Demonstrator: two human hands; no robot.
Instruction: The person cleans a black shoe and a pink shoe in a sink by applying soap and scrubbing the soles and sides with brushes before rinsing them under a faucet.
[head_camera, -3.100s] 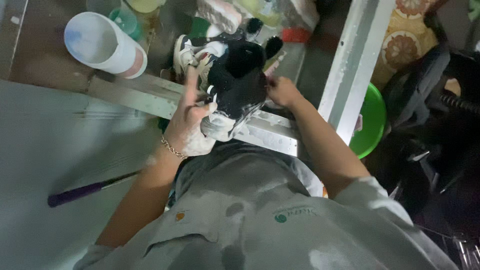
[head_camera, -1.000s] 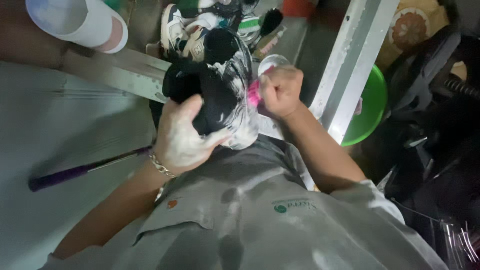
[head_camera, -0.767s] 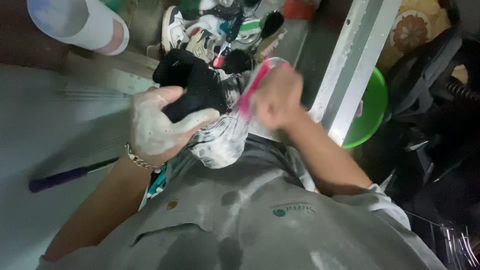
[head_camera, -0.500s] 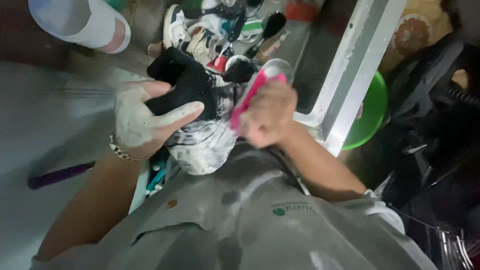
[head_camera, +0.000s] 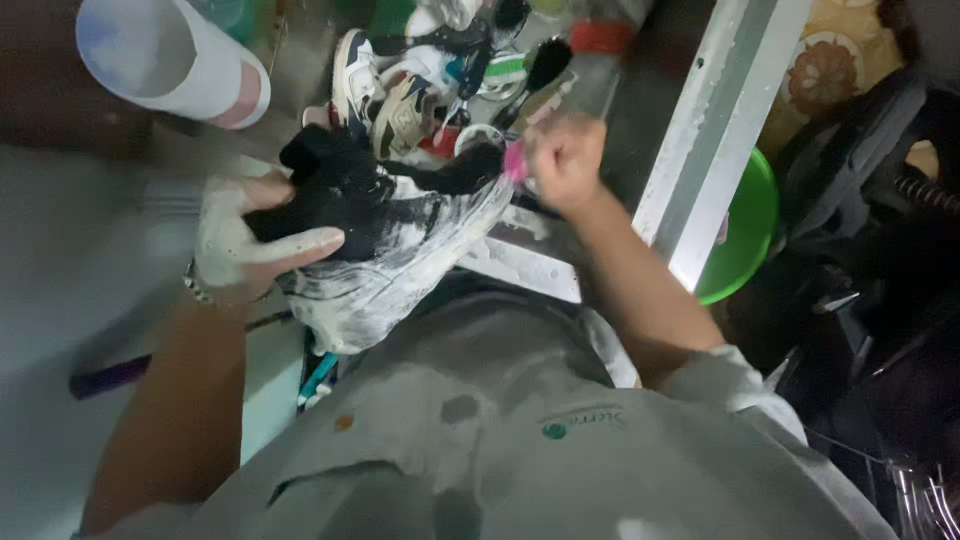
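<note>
Now the soapy sneaker (head_camera: 400, 250) lies slanted between both hands, toe up-right.
Left hand (head_camera: 245, 245) clamps its black heel; right hand (head_camera: 565, 160) fists a pink brush (head_camera: 515, 162) at the toe.

Single head view, steeply downward, close over lap.

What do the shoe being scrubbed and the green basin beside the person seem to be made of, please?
The shoe looks like soft fabric or synthetic upper in black and white, wet and coated in pale lather; the blur hides the exact material. The left hand grips it while the right hand holds a pink brush. The green basin looks like smooth moulded plastic with an even, slightly glossy colour.
</note>
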